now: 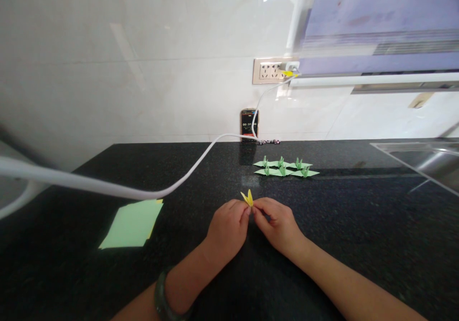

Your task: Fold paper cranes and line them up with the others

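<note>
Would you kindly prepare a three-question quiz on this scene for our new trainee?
1. True or false: the fingertips of the left hand and the right hand meet at the folded yellow paper.
2. Multiple choice: how many green paper cranes stand on the black countertop? A) four; B) six; C) nine.
3. Fill in the blank: behind the cranes, the phone is propped against the ____.

Key: 1. True. 2. B, in two rows of three. 3. Wall.
</note>
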`<state>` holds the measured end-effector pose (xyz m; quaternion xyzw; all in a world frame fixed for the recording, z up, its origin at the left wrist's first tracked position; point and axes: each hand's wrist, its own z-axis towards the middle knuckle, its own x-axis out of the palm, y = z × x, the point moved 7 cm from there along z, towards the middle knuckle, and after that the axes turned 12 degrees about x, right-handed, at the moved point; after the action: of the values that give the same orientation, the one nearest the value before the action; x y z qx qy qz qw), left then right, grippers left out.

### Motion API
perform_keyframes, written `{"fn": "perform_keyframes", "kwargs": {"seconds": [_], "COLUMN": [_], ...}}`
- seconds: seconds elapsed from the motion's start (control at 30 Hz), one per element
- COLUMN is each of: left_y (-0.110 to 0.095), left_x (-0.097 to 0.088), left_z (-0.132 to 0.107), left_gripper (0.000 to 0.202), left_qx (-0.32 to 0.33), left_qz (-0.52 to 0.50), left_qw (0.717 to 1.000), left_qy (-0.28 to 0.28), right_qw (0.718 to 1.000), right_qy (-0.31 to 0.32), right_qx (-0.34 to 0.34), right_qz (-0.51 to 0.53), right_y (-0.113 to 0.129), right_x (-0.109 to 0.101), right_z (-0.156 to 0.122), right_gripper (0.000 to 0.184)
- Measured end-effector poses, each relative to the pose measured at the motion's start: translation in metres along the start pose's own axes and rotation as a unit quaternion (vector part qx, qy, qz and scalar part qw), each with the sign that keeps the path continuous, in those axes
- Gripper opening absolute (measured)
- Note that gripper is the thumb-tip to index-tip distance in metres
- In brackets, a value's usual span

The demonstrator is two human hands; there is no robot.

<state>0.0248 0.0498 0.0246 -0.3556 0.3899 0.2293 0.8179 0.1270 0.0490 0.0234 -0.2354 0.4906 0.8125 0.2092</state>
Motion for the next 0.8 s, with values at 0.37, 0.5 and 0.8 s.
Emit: {"fn": "perform_keyframes", "kwargs": {"seconds": [0.37,0.5,0.8], "left_y": [0.0020,0.0039,0.0021], "left_x": [0.0024,0.0031,0.0020], "left_z": [-0.0002,0.0001,0.0027], "left_gripper": [0.017,0.015,0.017], "left_qx": [-0.025,-0.021,0.007], "left_qz": [0.009,0.019,0.027], "left_qw": [1.000,0.999,0.999], "left_qy": [0.010,0.021,0.040], "right_qw": [1.000,1.000,1.000], "right_qy": [0.003,-0.003,0.011], "right_qx": [-0.006,-0.012,-0.006], "right_qz": [-0.027,-0.024,-0.023], "right_y": [-0.0009,-0.0009,-0.0017], "right_x": [0.0025,0.0019,0.0024], "right_z": [-0.0006,-0.0006,-0.0007], "right_gripper": [0.013,0.011,0.013]}}
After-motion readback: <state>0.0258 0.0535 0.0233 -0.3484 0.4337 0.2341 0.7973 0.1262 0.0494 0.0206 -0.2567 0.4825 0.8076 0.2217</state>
